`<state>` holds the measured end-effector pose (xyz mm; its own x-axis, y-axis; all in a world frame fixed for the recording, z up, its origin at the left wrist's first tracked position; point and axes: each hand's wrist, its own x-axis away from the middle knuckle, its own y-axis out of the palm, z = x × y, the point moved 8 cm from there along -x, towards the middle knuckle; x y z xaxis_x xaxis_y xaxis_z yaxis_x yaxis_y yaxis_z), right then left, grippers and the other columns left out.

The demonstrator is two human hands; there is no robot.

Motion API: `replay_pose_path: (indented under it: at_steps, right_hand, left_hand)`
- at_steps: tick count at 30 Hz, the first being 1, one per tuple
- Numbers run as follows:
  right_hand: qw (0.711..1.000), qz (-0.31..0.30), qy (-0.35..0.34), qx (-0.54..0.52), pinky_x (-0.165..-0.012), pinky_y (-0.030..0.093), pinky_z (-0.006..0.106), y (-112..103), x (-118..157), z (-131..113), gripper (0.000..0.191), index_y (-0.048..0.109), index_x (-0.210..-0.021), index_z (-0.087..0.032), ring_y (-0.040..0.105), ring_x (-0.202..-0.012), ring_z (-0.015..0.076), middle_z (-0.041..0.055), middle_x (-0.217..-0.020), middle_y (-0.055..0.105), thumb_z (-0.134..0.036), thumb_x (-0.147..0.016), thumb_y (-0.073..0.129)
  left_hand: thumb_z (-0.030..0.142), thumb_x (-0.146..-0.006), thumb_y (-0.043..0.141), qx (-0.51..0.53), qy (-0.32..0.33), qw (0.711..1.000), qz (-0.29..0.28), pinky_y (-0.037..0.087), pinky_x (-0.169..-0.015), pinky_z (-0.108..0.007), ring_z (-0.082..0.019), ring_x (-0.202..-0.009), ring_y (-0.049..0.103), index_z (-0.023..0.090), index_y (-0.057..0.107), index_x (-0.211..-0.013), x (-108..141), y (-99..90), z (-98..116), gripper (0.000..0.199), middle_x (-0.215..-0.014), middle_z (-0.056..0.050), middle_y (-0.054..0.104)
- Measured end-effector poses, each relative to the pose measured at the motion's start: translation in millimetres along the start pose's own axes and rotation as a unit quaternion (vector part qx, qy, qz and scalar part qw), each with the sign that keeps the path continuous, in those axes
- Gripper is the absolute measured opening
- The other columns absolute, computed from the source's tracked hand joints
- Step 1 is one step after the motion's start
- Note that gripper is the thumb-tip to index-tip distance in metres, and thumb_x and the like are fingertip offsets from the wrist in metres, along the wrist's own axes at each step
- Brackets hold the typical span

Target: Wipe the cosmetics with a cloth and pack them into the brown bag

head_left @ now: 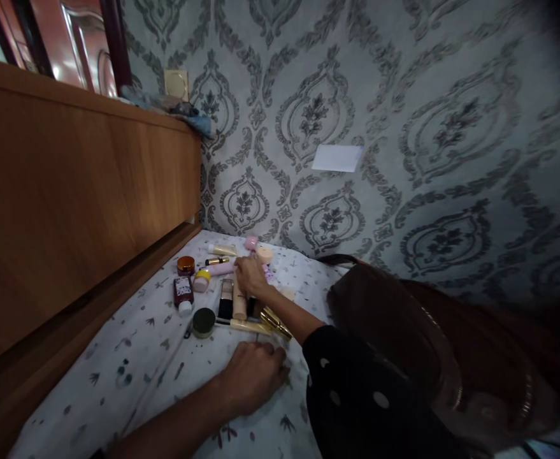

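Beige tube: it lies on the sheet right below your right hand (251, 275) – a plain, smooth tube (239, 306), its near end pointing toward you and its far end hidden under your fingers.
Sheet: white with small dark leaf prints, the sheet (131, 376) spreads under all the cosmetics.
Close to you: a cream tube (247, 326) lies crosswise just before the beige one, with a gold tube (276, 322) slanting at its right end and a round dark green jar (204, 322) near its left.
Left of the beige tube: a black-based bottle (225, 299) lies just beside it; further left are a dark red bottle (183, 292) with a white cap, a pink jar (202, 281) with a yellow lid and an orange-lidded jar (185, 265).
Beyond: a pink tube (218, 269), a black and gold stick (217, 261), a pale yellow tube (223, 250), a peach round (264, 255) and a pink pot (251, 243).
Edges: the brown bag (385, 325) fills your right; the wooden cabinet (93, 185) bounds your left.
In the way: your right hand covers the middle of the group.
Left hand: your left hand (260, 376) rests on the sheet, fingers loosely curled – you cannot tell whether anything is under them.
Right hand: fingers bent down at the tube's far end; whether they grasp it cannot be told.
Wall: patterned grey paper (318, 115), with a white card (337, 158) on it.
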<state>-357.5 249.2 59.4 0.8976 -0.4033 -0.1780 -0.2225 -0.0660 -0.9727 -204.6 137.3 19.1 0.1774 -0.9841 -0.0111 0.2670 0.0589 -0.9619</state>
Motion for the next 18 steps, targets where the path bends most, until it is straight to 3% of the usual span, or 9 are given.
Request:
replay_pose_path:
  at_steps: [4, 8, 13, 18]
  right_hand:
    - [0.992, 0.032, 0.119, -0.003, -0.088, 0.046, 0.031, -18.3, 6.1, 46.9, 0.034, 0.067, -0.116, -0.015, 0.063, -0.112, 0.0247, 0.0158, -0.118, 0.069, -0.015, -0.094, 0.042]
    - [0.978, 0.015, 0.207, -0.01, -0.08, 0.048, 0.032, -18.5, 20.1, 90.5, 0.033, 0.065, -0.118, -0.015, 0.063, -0.113, 0.0265, 0.0178, -0.122, 0.066, -0.027, -0.095, 0.045]
    - [0.97, -0.099, 0.216, -0.047, -0.079, 0.052, 0.034, 5.9, 33.6, 123.3, 0.033, 0.068, -0.104, -0.014, 0.066, -0.101, 0.0254, 0.012, -0.109, 0.069, -0.038, -0.082, 0.071]
    - [0.961, -0.148, 0.213, -0.093, -0.085, 0.056, 0.041, 21.4, 34.7, 131.4, 0.029, 0.063, -0.113, -0.014, 0.065, -0.098, 0.0209, 0.0071, -0.113, 0.065, -0.036, -0.094, 0.062]
  left_hand:
    - [0.034, -0.099, 0.043, 0.005, 0.004, 1.0, 0.005, 0.056, -0.081, -0.042, -0.028, -0.094, 0.07, 0.017, 0.063, -0.104, 0.0, 1.0, 0.5, 0.027, -0.102, -0.009, 0.072]
    - [0.035, -0.1, 0.043, 0.001, 0.007, 1.0, 0.01, 0.056, -0.081, -0.042, -0.028, -0.095, 0.07, 0.017, 0.062, -0.106, -0.2, 1.4, -0.7, 0.026, -0.102, -0.009, 0.072]
    - [0.034, -0.1, 0.044, -0.006, 0.012, 1.0, 0.014, 0.056, -0.081, -0.041, -0.027, -0.094, 0.07, 0.018, 0.061, -0.105, 0.1, 1.3, 0.1, 0.025, -0.102, -0.009, 0.072]
    - [0.034, -0.1, 0.044, -0.006, 0.006, 1.0, 0.001, 0.055, -0.083, -0.04, -0.027, -0.096, 0.07, 0.018, 0.061, -0.105, 0.9, -0.4, 1.3, 0.024, -0.103, -0.009, 0.072]
